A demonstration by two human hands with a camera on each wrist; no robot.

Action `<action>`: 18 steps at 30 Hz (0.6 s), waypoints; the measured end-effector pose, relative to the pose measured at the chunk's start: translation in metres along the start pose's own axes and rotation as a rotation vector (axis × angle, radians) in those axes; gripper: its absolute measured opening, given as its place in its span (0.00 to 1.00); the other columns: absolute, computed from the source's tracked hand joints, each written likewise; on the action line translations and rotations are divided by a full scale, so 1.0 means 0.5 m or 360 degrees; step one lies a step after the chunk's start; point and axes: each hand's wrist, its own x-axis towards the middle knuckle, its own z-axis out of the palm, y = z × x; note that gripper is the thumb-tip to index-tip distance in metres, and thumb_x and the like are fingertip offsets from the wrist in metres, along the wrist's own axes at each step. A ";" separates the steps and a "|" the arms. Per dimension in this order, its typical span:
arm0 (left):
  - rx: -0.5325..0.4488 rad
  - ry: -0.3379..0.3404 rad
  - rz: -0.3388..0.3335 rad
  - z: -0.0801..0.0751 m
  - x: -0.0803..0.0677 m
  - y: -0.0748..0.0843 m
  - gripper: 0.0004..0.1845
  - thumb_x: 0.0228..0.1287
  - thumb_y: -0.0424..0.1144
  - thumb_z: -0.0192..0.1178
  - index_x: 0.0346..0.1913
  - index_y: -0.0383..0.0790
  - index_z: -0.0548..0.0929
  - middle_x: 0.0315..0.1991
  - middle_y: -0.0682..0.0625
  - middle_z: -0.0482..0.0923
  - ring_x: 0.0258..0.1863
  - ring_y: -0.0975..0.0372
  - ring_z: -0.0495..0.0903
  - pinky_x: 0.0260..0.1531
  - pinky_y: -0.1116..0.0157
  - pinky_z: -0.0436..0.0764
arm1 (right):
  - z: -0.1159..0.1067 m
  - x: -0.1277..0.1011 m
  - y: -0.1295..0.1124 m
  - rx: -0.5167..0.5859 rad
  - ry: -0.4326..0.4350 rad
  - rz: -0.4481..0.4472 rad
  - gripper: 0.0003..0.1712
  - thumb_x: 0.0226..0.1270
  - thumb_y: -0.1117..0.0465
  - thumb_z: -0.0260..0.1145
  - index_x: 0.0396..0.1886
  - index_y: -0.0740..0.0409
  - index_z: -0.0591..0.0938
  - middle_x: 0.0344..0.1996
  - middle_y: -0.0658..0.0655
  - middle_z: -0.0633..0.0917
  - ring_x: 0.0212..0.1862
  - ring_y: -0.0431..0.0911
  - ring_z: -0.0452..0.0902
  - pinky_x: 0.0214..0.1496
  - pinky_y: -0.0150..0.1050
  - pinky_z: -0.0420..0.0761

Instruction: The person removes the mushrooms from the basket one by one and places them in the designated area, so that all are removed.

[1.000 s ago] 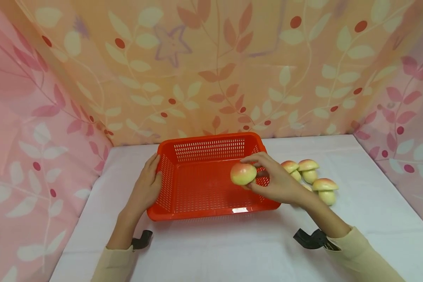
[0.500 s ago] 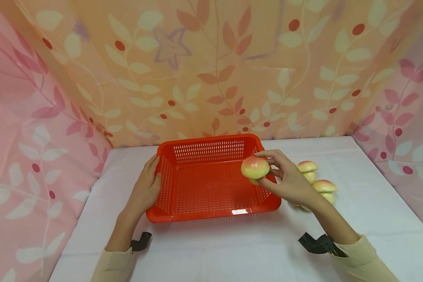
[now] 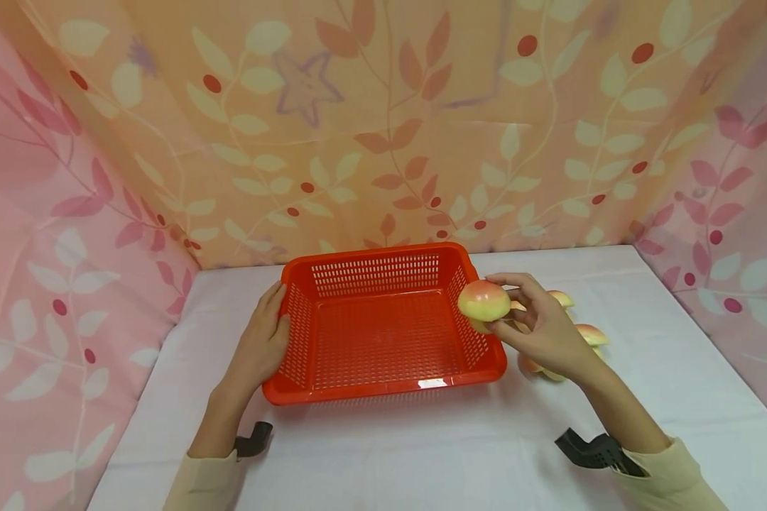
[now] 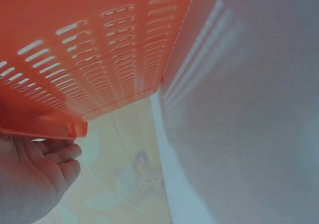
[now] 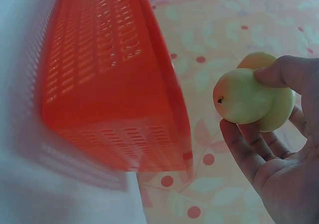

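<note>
My right hand pinches a toy mushroom between thumb and fingers, over the right rim of a red plastic basket. Its rounded cap is yellow-green with a red blush and faces left. In the right wrist view, the pale mushroom shows a small dark spot on its rounded end, with the thumb lying on one side and fingertips below. My left hand rests along the outside of the basket's left rim. In the left wrist view, its fingers touch the rim from beneath.
More toy mushrooms lie on the white tablecloth right of the basket, partly hidden behind my right hand. Patterned cloth hangs behind and on both sides. Black pieces stick out at both sleeve cuffs.
My right hand has carried the mushroom rightward, from over the basket's inside to its right rim. It now covers more of the mushrooms on the table. My left hand stays at the basket.
</note>
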 end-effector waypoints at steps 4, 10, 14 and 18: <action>-0.0006 -0.0002 -0.0005 -0.001 -0.001 -0.002 0.33 0.83 0.37 0.43 0.85 0.35 0.53 0.87 0.40 0.48 0.86 0.41 0.51 0.81 0.34 0.54 | -0.008 -0.010 0.007 -0.0032 0.0033 -0.0015 0.37 0.68 0.74 0.71 0.74 0.57 0.71 0.63 0.43 0.80 0.59 0.36 0.80 0.58 0.24 0.84; 0.0002 -0.0012 -0.0006 0.000 -0.001 0.000 0.33 0.82 0.36 0.42 0.85 0.34 0.53 0.87 0.40 0.48 0.86 0.41 0.51 0.82 0.35 0.54 | -0.028 -0.023 0.012 -0.0127 0.0104 -0.0027 0.37 0.67 0.75 0.71 0.74 0.59 0.71 0.61 0.40 0.81 0.56 0.34 0.81 0.56 0.23 0.84; 0.0011 -0.0007 -0.0004 -0.001 -0.001 0.000 0.33 0.82 0.36 0.43 0.85 0.34 0.53 0.87 0.39 0.48 0.86 0.41 0.51 0.82 0.35 0.54 | -0.037 -0.030 0.014 -0.0196 0.0124 0.0010 0.36 0.68 0.72 0.71 0.74 0.56 0.71 0.59 0.39 0.82 0.55 0.33 0.81 0.56 0.22 0.83; 0.0004 -0.0010 -0.0001 -0.001 0.000 -0.001 0.33 0.82 0.36 0.42 0.85 0.34 0.53 0.87 0.39 0.48 0.86 0.41 0.51 0.82 0.35 0.54 | -0.045 -0.040 0.020 -0.0210 0.0146 0.0054 0.36 0.68 0.72 0.71 0.74 0.55 0.71 0.60 0.40 0.81 0.55 0.33 0.80 0.57 0.20 0.81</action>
